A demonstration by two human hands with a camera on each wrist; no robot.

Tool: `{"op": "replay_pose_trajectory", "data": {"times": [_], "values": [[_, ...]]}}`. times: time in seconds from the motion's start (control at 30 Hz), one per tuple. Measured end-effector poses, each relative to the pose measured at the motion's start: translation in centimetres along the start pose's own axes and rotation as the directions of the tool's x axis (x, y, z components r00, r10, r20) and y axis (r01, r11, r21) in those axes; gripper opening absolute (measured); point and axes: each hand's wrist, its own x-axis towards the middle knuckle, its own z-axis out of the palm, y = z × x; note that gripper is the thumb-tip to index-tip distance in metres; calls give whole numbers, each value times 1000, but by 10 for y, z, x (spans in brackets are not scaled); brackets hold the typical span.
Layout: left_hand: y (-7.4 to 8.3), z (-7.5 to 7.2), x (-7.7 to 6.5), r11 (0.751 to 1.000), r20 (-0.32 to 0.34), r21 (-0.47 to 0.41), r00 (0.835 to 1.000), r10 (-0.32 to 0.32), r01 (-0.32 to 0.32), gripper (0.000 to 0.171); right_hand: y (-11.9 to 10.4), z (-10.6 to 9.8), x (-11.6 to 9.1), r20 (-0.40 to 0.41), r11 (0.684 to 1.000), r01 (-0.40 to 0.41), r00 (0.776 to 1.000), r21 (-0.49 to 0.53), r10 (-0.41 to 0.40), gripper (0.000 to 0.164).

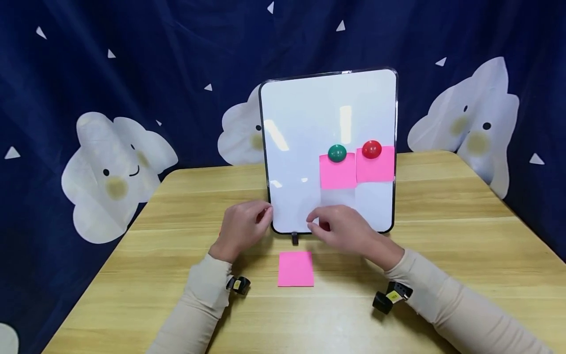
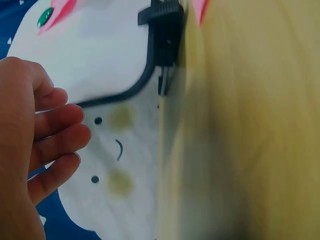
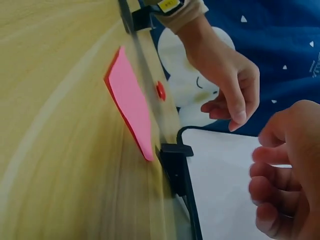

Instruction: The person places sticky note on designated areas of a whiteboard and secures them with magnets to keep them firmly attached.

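Observation:
A small whiteboard stands upright on the table in a black stand. Two pink sticky notes hang side by side on its right half, the inner one under a green magnet, the outer one under a red magnet. My left hand, fingers loosely curled and holding nothing, hovers at the board's lower left edge. In front of its lower middle is my right hand, likewise relaxed with nothing in it. Below, between both hands, lies a pink sticky-note pad.
Another red magnet lies on the wooden table, mostly hidden behind the left hand in the head view. A dark blue curtain with white clouds hangs behind the table. Each wrist wears a strapped black camera.

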Motion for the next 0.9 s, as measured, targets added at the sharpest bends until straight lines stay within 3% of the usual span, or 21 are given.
{"op": "replay_pose_trajectory", "data": {"times": [0.13,0.33,0.63,0.77,0.9], "values": [[-9,-1,-7,999,12,18,999,-40,40,16,-3,4,-1,103,1000,10,995,-10,-9,15],[-18,-5,-13,996,40,31,995,-87,86,15,-6,10,-5,248,999,44,968,-15,-39,19],[-36,-22,-19,984,107,72,979,-173,166,16,-7,22,-10,331,993,110,940,-48,-88,21],[-47,-33,-26,970,164,71,956,-242,234,16,-8,25,-11,356,992,113,931,-63,-84,18],[-55,-42,-33,947,260,63,911,-319,314,15,-9,25,-11,369,989,115,927,-92,-74,10]]}}
